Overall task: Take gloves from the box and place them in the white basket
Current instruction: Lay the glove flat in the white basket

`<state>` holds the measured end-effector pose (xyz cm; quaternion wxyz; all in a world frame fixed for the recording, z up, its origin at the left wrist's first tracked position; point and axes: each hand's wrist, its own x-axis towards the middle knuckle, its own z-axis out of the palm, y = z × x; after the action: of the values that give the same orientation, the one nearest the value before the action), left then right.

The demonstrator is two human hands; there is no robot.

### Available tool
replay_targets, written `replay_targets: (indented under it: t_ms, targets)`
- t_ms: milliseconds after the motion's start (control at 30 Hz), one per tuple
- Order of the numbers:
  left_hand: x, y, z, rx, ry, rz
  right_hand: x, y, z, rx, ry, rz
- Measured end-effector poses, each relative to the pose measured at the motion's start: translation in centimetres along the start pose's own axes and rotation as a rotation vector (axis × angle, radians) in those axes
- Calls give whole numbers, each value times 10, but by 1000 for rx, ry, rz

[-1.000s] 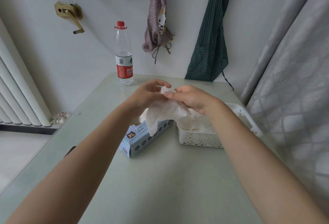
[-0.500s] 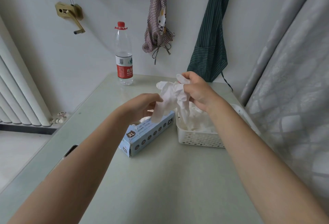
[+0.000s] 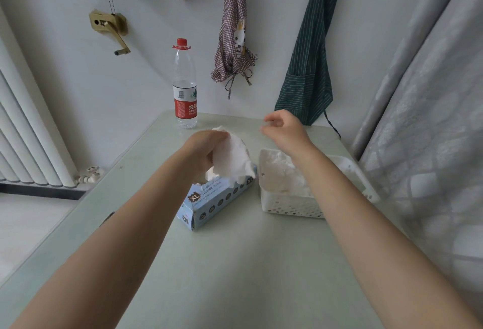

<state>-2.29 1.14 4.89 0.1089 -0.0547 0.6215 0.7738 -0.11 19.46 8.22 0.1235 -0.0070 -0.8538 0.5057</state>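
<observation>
A light blue glove box (image 3: 209,201) marked XL lies on the table, its opening facing up. My left hand (image 3: 202,149) grips a white glove (image 3: 232,158) lifted just above the box opening. To the right stands the white basket (image 3: 295,208) with several white gloves (image 3: 282,174) heaped inside. My right hand (image 3: 283,130) hovers above the basket's far end, fingers loosely curled, holding nothing.
A water bottle (image 3: 185,88) with a red cap stands at the table's far edge. Aprons (image 3: 308,67) hang on the wall behind. A curtain (image 3: 431,119) runs along the right side, a radiator (image 3: 28,132) on the left.
My right hand let go of its glove, which now lies in the basket, and it rose empty. My left hand pulled another glove up out of the box.
</observation>
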Motion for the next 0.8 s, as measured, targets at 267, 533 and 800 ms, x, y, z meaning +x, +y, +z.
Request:
replay_targets:
  t_ms: [267,533,800]
  targets:
    - [-9,19,11,-384,-51,3,-28,-20,12,-673,-303,-407]
    - [-10,20,13,-363,-110,-68,-21,-10,17,-581,48,-540]
    - [-13,18,14,249,222,166,-15,-28,4,-300,41,-265]
